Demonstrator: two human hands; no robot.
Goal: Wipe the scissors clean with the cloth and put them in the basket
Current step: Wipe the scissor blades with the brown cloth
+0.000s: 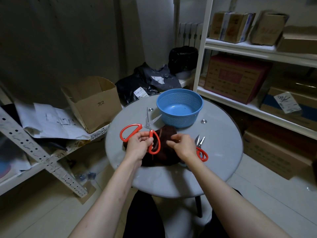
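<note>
Left grip [137,145]: clasped round one red handle loop of the large scissors [147,125], which you hold above the bench [219,143].
Blades: spread apart, tips pointing away from you toward the basket [178,120].
Right grip [181,145]: fingers loosely curled over the cloth [167,133]; I cannot tell whether they pinch it or only hover.
Cloth: dark, bunched flat on the bench beneath both grips.
Small scissors [199,143]: lying on the bench just right of your right grip, untouched.
Basket: blue, nothing visible inside, standing just beyond the cloth.
Step in hand, as judged: gathering the cloth to wipe the large pair.
Advice: take a thick fold of cloth, keep the handle steady, and wipe each blade from pivot to tip along its flat side.
Risk: the open edges face your wiping fingers; keep cloth between skin and steel.
</note>
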